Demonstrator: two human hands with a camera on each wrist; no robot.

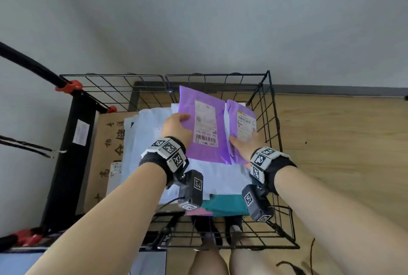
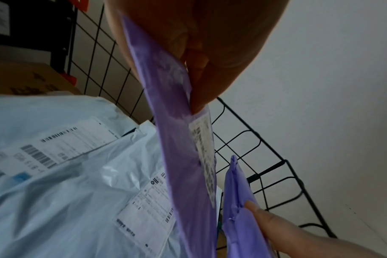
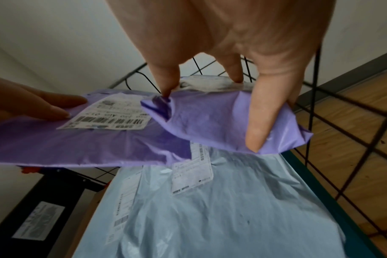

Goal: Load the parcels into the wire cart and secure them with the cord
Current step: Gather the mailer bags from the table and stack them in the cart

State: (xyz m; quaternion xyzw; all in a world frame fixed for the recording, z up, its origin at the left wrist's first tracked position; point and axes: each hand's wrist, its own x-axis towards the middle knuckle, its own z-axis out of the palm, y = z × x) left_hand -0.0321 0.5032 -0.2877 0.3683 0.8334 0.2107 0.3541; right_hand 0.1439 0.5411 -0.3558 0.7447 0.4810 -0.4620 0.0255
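Parcels: two purple mailers, a large purple parcel and a small purple parcel, held above the pale bags already in the wire cart.
Left hand: pinches the large one's left edge.
Right hand: fingers curled round the small one.
Handling: probably light, soft, slick film; grip edges firmly.
Views: only the head view shows a dark cord on the floor; wrist views show thumb placement.

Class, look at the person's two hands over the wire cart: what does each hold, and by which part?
Left hand pinches the larger purple parcel by its left edge. Right hand grips the smaller purple parcel at its near end.
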